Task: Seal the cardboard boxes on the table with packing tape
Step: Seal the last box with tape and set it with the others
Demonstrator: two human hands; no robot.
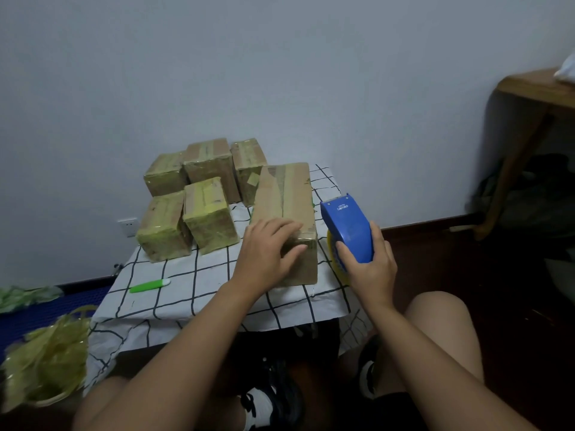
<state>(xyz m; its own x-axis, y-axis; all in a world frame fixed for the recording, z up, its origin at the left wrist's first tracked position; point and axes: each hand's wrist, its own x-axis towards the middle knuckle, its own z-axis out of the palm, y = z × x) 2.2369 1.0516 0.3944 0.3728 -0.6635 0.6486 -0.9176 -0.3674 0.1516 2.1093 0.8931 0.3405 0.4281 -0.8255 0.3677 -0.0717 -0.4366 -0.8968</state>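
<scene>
A long cardboard box (287,194) lies on the small table with its checked cloth (186,275), a strip of tape running along its top. My left hand (267,250) rests on the box's near end, fingers spread over the top and the thumb down the front face. Just right of the box, my right hand (370,265) grips a blue tape dispenser (348,225) with a yellowish tape roll (334,256) showing below it. Several smaller boxes wrapped in yellowish tape (199,194) stand grouped at the table's back left.
A green and white cutter (149,286) lies on the cloth near the front left. Crumpled used tape (46,362) is heaped on the floor at the left. A wooden table (529,98) stands at the right, against the wall. My knees and shoes are below the table edge.
</scene>
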